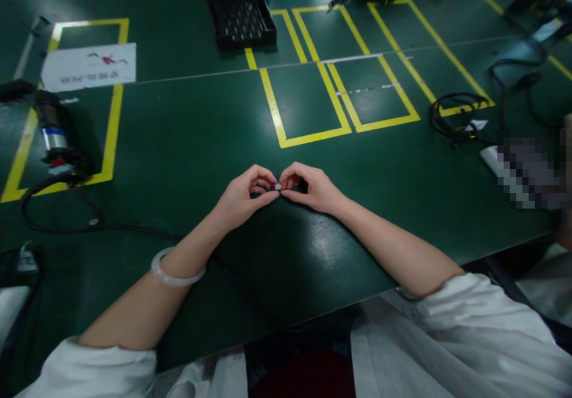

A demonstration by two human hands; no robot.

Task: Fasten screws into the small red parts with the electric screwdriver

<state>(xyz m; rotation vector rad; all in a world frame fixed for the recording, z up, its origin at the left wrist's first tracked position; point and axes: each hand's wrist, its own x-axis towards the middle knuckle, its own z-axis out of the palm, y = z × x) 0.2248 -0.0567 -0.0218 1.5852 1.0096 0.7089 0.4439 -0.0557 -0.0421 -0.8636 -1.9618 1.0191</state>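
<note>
My left hand point(245, 196) and my right hand point(311, 186) meet just above the green table point(187, 148), near its front edge. Both pinch a tiny part point(279, 186) with red and dark bits between thumb and fingertips. The part is too small to name. Fingers of both hands are curled closed around it. A pale bangle point(175, 273) sits on my left wrist.
Yellow tape boxes point(339, 88) mark the table beyond the hands. A black tray point(239, 9) lies at the back. A cylindrical tool with a cable point(54, 133) rests at left beside a white label point(89, 65). Coiled black cables point(456, 115) lie at right.
</note>
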